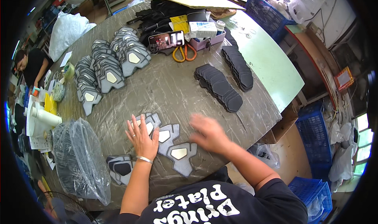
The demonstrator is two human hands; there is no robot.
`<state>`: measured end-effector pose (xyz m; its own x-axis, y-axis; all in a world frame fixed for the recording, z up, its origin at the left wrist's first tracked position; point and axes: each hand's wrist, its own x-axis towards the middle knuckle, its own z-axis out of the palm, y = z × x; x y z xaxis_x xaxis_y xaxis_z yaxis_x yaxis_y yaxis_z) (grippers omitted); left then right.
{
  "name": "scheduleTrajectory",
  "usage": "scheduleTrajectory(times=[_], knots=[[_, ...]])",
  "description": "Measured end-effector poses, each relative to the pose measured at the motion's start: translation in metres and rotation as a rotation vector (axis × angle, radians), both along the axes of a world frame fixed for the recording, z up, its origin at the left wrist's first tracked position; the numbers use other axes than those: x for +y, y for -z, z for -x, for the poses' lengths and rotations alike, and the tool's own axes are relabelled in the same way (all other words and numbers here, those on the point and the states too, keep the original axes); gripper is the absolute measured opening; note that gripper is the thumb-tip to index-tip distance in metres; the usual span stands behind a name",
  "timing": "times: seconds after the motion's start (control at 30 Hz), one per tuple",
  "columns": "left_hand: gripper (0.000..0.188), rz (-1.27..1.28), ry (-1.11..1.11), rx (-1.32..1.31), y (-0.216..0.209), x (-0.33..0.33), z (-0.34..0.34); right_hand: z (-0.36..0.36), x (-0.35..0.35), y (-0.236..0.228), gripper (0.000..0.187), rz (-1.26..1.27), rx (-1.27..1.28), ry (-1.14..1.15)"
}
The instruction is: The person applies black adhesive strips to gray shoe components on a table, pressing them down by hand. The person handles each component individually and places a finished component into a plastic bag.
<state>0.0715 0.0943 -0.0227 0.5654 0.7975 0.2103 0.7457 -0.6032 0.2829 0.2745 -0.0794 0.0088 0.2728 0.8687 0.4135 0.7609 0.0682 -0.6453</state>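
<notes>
My left hand (144, 139), with a ring and a bangle, lies flat with fingers spread on a grey shaped pad (156, 119), whose cream centre patch is partly hidden. Two more pads overlap to its right: a middle pad (166, 132) and a nearest pad (183, 163), each with a cream patch. My right hand (210, 132) is held just right of them, its fingers smeared by motion; whether it holds anything does not show. Beside my left forearm are several grey pads with black centres (121, 169).
Stacked grey pads (108, 75) stand in rows at the far left. Black hexagonal pieces (220, 88) lie fanned at right. Farther back are orange-handled scissors (184, 54), a phone (166, 41) and a pink box (208, 42). A filled plastic bag (80, 161) sits at left; a person (33, 66) works beyond.
</notes>
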Motion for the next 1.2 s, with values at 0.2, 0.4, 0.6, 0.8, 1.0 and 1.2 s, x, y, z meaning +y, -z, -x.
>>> scheduleTrajectory(times=[0.2,0.4,0.6,0.8,1.0,1.2], knots=[[0.069,0.093,0.072,0.029,-0.003,-0.025,0.005,-0.094,0.020,-0.018,0.031,0.211,-0.310,0.601],[0.071,0.074,0.072,0.015,-0.001,-0.032,0.011,-0.105,0.028,-0.019,0.018,0.214,-0.397,0.548],[0.075,0.060,0.094,-0.164,-0.004,-0.034,0.014,-0.112,0.030,-0.017,0.014,0.281,-0.397,0.551],[0.068,0.040,0.377,-0.292,-0.028,-0.049,-0.008,-0.129,0.027,-0.023,0.012,0.172,0.133,0.478],[0.063,0.108,0.784,-0.268,-0.042,-0.044,-0.086,-0.149,0.024,-0.020,0.014,0.255,0.245,0.354],[0.060,-0.154,0.931,-0.121,-0.032,-0.028,-0.166,-0.149,0.026,-0.023,0.013,0.218,0.137,0.214]])
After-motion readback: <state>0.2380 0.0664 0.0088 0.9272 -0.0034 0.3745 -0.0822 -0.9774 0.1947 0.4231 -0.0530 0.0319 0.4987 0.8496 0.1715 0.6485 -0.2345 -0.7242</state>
